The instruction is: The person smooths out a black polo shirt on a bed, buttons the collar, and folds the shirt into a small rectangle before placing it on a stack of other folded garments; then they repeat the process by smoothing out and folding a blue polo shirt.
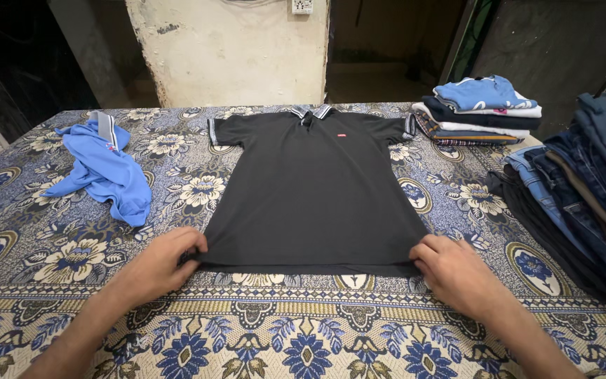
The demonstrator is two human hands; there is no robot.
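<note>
Head view: a black polo shirt (313, 193) lies flat, front up, collar away from the person, on the floral-covered surface (261, 330); the left hand (157, 267) pinches the hem's left corner, fingers clenched on the fabric; the right hand (454, 270) grasps the right corner likewise; a crumpled blue shirt (106, 172) lies to the left; folded shirts (478, 109) and stacked jeans (583, 196) sit to the right.

We have both forearms reaching in from the near edge, bare, angled slightly inward. Our left hand (165, 263) is palm down, fingers curled and pinched shut. Our right hand (450, 269) mirrors it, palm down, fingers bent and closed. Hands well apart, level with each other.
</note>
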